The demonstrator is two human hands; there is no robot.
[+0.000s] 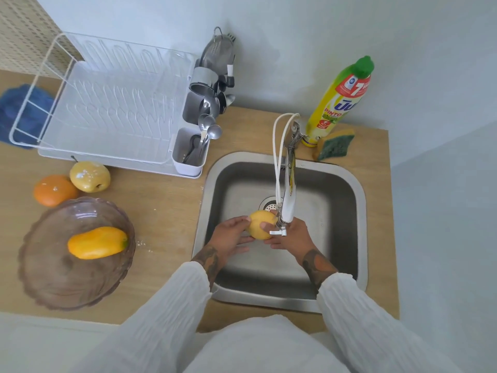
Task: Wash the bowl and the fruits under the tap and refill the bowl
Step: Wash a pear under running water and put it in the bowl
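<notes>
Hands | left point(231, 235) and right point(291, 238) both grip yellow fruit point(261, 224) | over sink point(349, 184)

The person wears a white top of crinkled, finely pleated fabric, its long loose sleeves point(172, 300) pushed up short of the wrists. Dark tattoos cover both bare forearms above the left hand point(231, 238) and the right hand point(294, 235).

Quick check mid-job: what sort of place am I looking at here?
Most likely a small home kitchen counter: a steel sink with a tap, a dish rack holding cutlery, and a dish soap bottle beside a sponge.
</notes>
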